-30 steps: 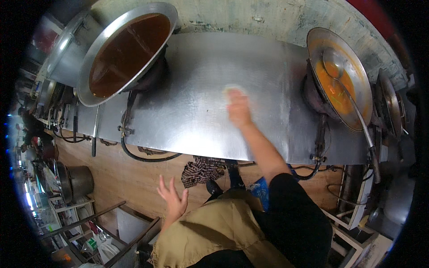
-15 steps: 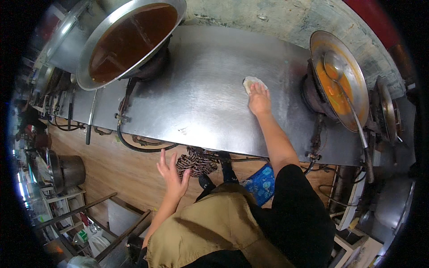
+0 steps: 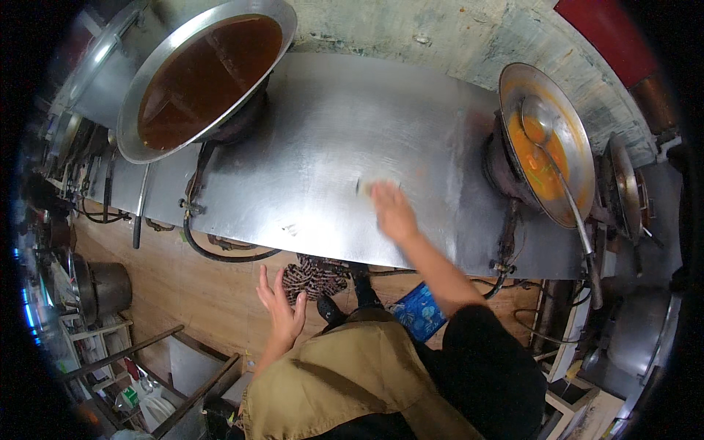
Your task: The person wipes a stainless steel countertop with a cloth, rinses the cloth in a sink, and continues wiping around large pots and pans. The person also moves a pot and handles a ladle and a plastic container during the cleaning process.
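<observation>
My right hand (image 3: 394, 213) presses a pale cloth (image 3: 370, 187) against the shiny steel countertop (image 3: 315, 132); both are smeared by motion, and the fingers lie over the cloth. Off the counter's front edge, my left hand (image 3: 282, 304) hangs in the air with its fingers spread and nothing in it. To the left of the steel surface sits a wide pan of dark brown liquid (image 3: 213, 81). On the right a wok (image 3: 579, 139) rests tilted on its burner, holding orange liquid and a long-handled ladle (image 3: 561, 172).
Black hoses (image 3: 220, 255) and gas valves run below the counter's front edge. A patterned cloth (image 3: 314, 277) and a blue patterned bag (image 3: 419, 312) are near my feet. A long-handled tool (image 3: 141, 205) juts past the edge at left. Another pan (image 3: 623, 191) stands beyond the wok.
My right hand has slid the cloth left and toward me across the steel. My left hand stays spread at about the same place. The whole view has shifted slightly.
</observation>
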Motion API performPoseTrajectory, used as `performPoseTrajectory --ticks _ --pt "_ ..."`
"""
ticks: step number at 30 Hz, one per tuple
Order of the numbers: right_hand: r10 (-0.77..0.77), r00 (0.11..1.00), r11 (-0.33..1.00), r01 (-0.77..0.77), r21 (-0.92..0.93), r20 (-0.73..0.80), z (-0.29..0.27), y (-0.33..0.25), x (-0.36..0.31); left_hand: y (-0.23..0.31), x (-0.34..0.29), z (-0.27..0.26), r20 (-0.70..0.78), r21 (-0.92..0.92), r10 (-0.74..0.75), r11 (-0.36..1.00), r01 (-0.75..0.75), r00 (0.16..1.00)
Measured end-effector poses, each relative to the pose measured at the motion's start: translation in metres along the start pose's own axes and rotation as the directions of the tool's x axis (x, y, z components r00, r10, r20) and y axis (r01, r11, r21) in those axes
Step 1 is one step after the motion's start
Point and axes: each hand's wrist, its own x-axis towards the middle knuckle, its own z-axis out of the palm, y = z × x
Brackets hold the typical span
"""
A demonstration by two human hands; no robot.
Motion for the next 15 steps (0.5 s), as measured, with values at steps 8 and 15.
performPoseTrajectory --ticks 8,15 --pt "0.315 0.949 0.912 -0.311 -0.266 -0.027 -0.014 0.117 0.001 -0.008 0.002 -0.005 -0.020 0.030 -0.131 0.991 0.131 0.991" --pt "0.272 0.939 0.939 -0.307 -0.156 -0.211 0.030 0.080 0.171 -0.014 -0.019 -0.020 -0.108 0.052 -0.226 0.971 0.233 0.968"
